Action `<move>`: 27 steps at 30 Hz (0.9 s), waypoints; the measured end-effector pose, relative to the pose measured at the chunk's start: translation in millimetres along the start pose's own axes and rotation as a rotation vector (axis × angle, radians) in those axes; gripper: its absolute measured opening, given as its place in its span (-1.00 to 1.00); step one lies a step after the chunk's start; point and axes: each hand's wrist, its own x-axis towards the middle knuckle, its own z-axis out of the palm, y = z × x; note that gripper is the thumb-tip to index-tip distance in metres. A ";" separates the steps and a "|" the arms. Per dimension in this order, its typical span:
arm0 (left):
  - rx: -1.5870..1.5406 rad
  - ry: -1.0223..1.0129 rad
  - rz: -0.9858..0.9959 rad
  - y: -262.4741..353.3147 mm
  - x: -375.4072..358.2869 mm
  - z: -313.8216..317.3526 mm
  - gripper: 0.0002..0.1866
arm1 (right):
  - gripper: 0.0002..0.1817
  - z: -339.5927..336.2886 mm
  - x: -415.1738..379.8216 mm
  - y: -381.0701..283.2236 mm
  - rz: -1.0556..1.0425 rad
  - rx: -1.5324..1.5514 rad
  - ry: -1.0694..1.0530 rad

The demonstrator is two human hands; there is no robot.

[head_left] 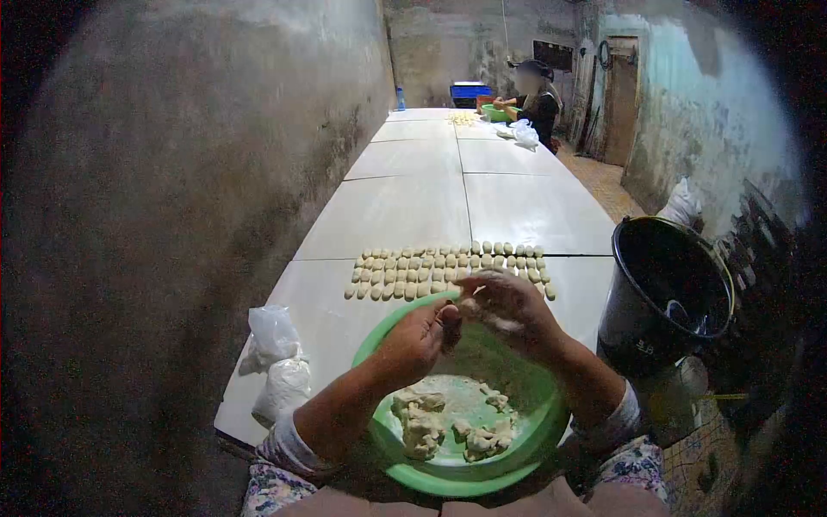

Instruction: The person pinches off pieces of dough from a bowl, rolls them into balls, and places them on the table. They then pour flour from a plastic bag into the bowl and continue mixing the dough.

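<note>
My left hand [420,339] is closed above the green basin [383,457], its thumb and fingertips meeting a small piece of pale dough [468,307]. My right hand [515,317] curves over the same piece from the other side, its fingers bent around it. Inside the basin lie torn lumps of dough [422,428] and a smaller clump [487,441], with white flour about them. Just beyond my hands, small oval dough pieces [401,277] stand in several rows on the white tiled table [379,207]. My fingers partly hide the nearest rows.
Bags of white powder [284,388] sit at the table's left edge, by the wall. A large black bucket [633,293] stands close on the right. At the far end a person [538,108] works over another green basin [498,114], beside a plastic bag [521,132] and a blue crate [470,90].
</note>
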 end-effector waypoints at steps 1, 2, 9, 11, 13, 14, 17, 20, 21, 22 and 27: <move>0.026 0.028 0.056 -2.9 1.2 1.2 -0.47 | -0.87 -1.5 0.4 1.2 0.000 0.000 0.000; 0.051 0.056 0.112 -1.0 1.8 1.7 -0.47 | -0.86 -4.5 1.0 3.9 0.011 -0.047 -0.067; -0.116 -0.081 -0.092 1.7 1.9 -1.0 -0.49 | -0.82 -5.9 1.3 2.5 0.176 0.065 -0.088; -0.109 -0.010 -0.039 7.7 -0.3 1.1 -0.53 | -0.79 -2.9 1.0 8.0 0.146 0.119 -0.030; -0.106 -0.034 -0.067 6.5 1.4 -0.2 -0.56 | -0.77 -12.7 0.6 18.7 0.078 0.069 -0.106; -0.103 -0.058 -0.097 5.2 2.0 -0.9 -0.58 | -0.75 -15.4 0.4 20.1 0.010 0.019 -0.183; -0.002 -0.051 -0.092 2.5 2.0 -7.3 -0.60 | -0.72 -16.8 -0.6 15.6 0.063 0.038 -0.160; 0.147 -0.016 -0.100 -1.5 9.3 -24.3 -0.60 | -0.73 -20.2 -1.9 8.8 0.082 0.002 -0.116; 0.232 0.075 -0.157 0.9 12.0 -34.5 -0.63 | -0.74 -21.4 -3.2 5.3 0.104 0.030 -0.077; 0.317 0.168 -0.215 1.1 12.4 -45.2 -0.67 | -0.74 -23.8 -2.2 0.5 0.104 0.029 -0.076; 0.199 0.169 -0.240 -48.3 23.7 -88.4 -0.58 | -0.69 -47.7 9.1 0.7 -0.038 0.075 0.056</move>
